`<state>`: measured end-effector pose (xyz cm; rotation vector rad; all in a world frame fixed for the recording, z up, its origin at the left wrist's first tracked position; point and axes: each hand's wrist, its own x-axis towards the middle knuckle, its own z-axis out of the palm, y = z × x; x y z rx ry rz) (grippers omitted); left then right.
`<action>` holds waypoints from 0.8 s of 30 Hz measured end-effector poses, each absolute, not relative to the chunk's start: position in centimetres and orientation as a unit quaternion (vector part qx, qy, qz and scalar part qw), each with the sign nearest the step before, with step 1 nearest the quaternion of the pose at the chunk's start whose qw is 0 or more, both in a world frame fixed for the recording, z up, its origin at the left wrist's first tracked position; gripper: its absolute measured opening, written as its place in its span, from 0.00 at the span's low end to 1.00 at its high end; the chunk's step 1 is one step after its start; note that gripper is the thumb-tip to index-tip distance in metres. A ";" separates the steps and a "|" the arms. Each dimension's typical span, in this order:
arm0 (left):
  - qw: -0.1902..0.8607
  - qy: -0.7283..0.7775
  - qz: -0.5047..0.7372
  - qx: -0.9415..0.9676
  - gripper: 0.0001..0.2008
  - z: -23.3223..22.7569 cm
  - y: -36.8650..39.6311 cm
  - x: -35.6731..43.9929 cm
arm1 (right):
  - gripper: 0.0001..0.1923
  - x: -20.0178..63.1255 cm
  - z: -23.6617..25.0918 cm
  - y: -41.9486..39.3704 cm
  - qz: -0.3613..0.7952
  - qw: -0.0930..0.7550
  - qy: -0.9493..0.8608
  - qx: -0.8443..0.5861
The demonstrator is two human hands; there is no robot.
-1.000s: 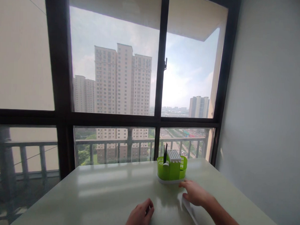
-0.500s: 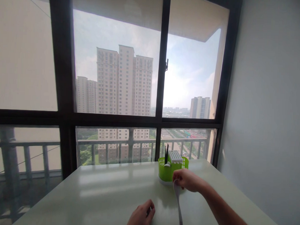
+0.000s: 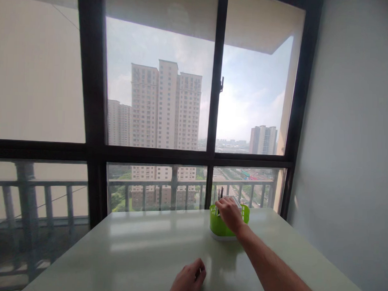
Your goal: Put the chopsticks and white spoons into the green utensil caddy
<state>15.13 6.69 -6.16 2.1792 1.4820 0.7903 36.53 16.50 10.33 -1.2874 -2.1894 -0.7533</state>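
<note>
My right hand (image 3: 229,212) reaches over the left part of a green utensil caddy (image 3: 224,227) with a white base. Its fingers are closed together at the caddy's rim, and what they hold, if anything, is hidden behind them. Thin dark sticks (image 3: 221,192) stand up just behind the fingertips. A pale ribbed block (image 3: 235,201) in the caddy is partly covered by the hand. Lower in the view, my left hand (image 3: 189,279) rests on the table with its fingers curled loosely and nothing visible in them.
The pale glossy table (image 3: 139,241) runs back to a window with dark frames (image 3: 96,116). A railing (image 3: 161,184) and tall buildings are visible outside. On the right stands a plain wall (image 3: 349,146).
My right hand has risen from the caddy's front to its upper left rim. The long pale spoon-like utensil it held is out of sight. My left hand keeps its pose; the view shifted slightly.
</note>
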 end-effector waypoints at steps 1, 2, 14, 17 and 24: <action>0.193 0.527 0.280 0.778 0.10 -6.2 6.7 15.2 | 0.08 36.5 9.9 16.4 -0.273 0.239 -0.808 -0.464; 0.192 0.526 0.279 0.780 0.10 -6.1 6.7 15.2 | 0.08 36.6 9.6 16.3 -0.270 0.236 -0.813 -0.459; 0.191 0.530 0.258 0.785 0.09 -6.1 6.9 15.0 | 0.12 38.0 7.4 12.5 -0.181 0.359 -0.805 -0.436; 0.194 0.529 0.245 0.789 0.09 -6.1 7.0 15.0 | 0.11 38.4 6.4 11.0 -0.156 0.436 -0.754 -0.465; 0.198 0.522 0.266 0.786 0.10 -5.8 6.8 14.7 | 0.39 40.6 5.2 14.4 -0.056 0.559 -0.560 -0.610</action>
